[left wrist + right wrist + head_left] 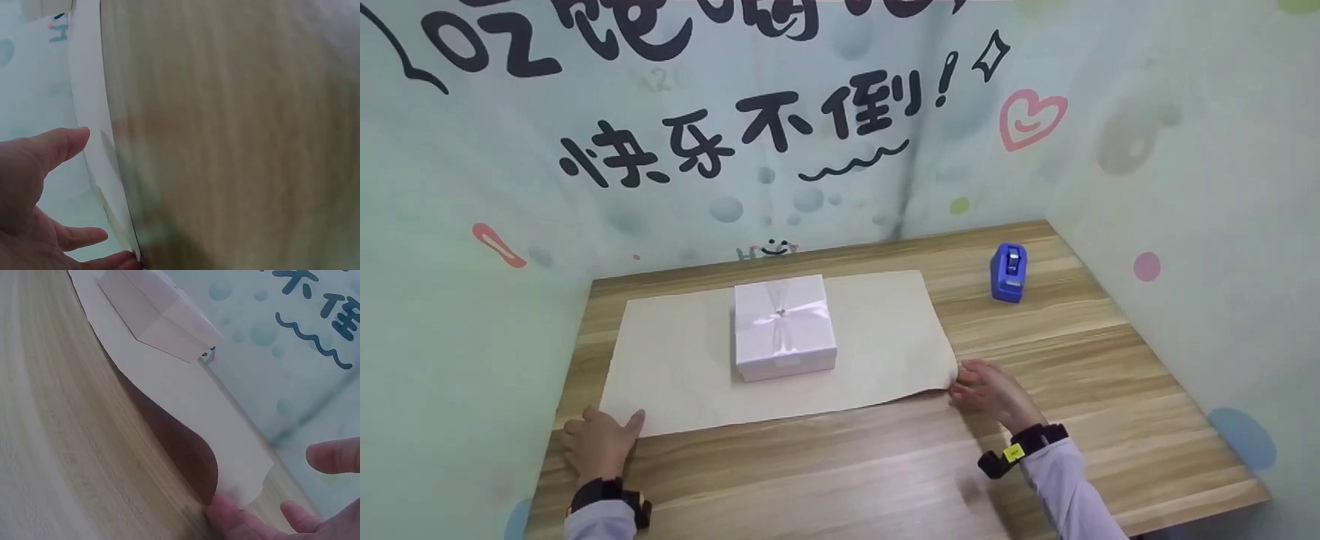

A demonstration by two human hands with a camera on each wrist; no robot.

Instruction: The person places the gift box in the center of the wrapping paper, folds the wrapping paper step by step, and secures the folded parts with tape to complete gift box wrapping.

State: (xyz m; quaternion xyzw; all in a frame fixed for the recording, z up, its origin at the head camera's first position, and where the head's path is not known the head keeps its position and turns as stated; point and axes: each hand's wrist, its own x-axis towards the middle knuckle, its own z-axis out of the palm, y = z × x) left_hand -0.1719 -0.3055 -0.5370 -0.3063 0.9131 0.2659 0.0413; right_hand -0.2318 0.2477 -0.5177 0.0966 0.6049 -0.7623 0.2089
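A cream sheet of paper (pixel 682 345) lies across the table, and a pale pink gift box (pixel 784 330) tied with a white ribbon sits on it near the middle. At the sheet's near left corner is my left hand (pixel 598 444), thumb spread from the fingers; in the left wrist view a fingertip (pixel 130 264) touches the paper's edge. My right hand (pixel 997 391) is at the near right corner. The right wrist view shows its fingertips (pixel 225 512) against the paper's edge, which bows up off the table there, with the thumb (pixel 332 455) apart from the sheet.
A blue tape dispenser (pixel 1009 273) stands on the wooden table (pixel 810 480) beyond the sheet's right end. Pale printed curtain walls (pixel 675 217) border the table at the back and both sides. Each wrist wears a black camera strap.
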